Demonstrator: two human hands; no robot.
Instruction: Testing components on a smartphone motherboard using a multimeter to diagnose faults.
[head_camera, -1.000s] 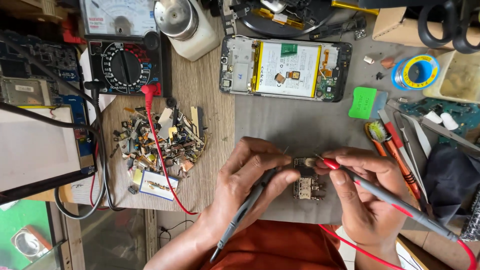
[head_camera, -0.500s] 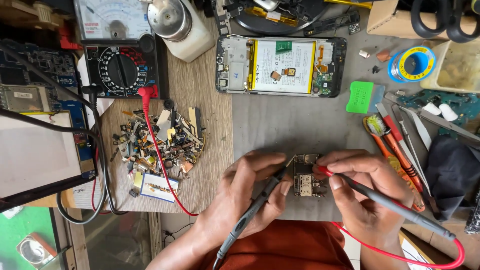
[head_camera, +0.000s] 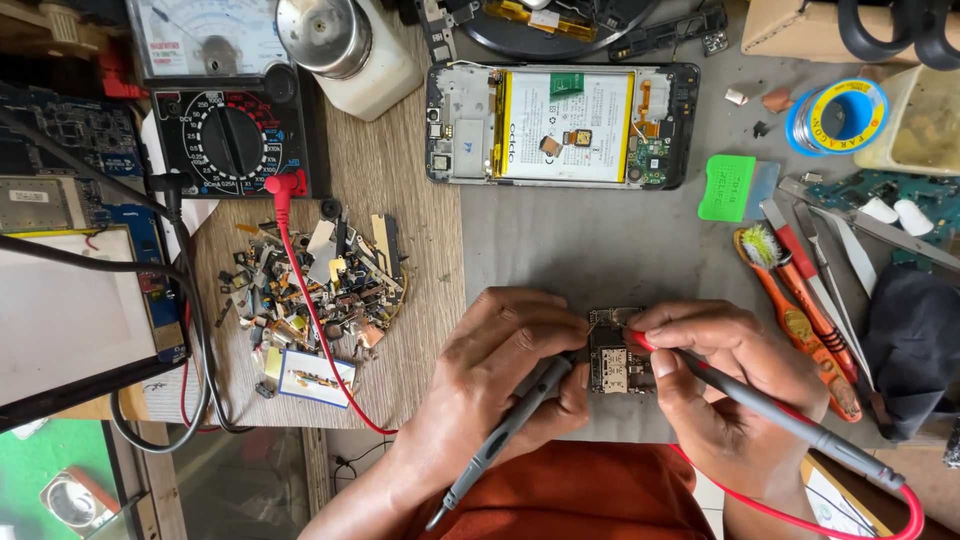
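A small circuit board (head_camera: 614, 352) lies on the grey mat near the table's front edge, between my two hands. My left hand (head_camera: 510, 362) grips a dark grey probe (head_camera: 500, 440) like a pen, its tip at the board's left side. My right hand (head_camera: 725, 385) holds a red-tipped probe (head_camera: 790, 420), whose tip touches the board's upper right. Red leads run from the probes; one red plug sits in the analogue multimeter (head_camera: 225, 95) at the back left.
An opened phone (head_camera: 560, 125) lies back-up at the far centre. A heap of small scrap parts (head_camera: 315, 290) sits left of my hands. A solder reel (head_camera: 835, 115), a green pry card (head_camera: 727, 187), screwdrivers and tweezers (head_camera: 810, 290) crowd the right side.
Both hands and the board have shifted slightly; the left probe tip has come in against the board's left side while the red probe stays on it.
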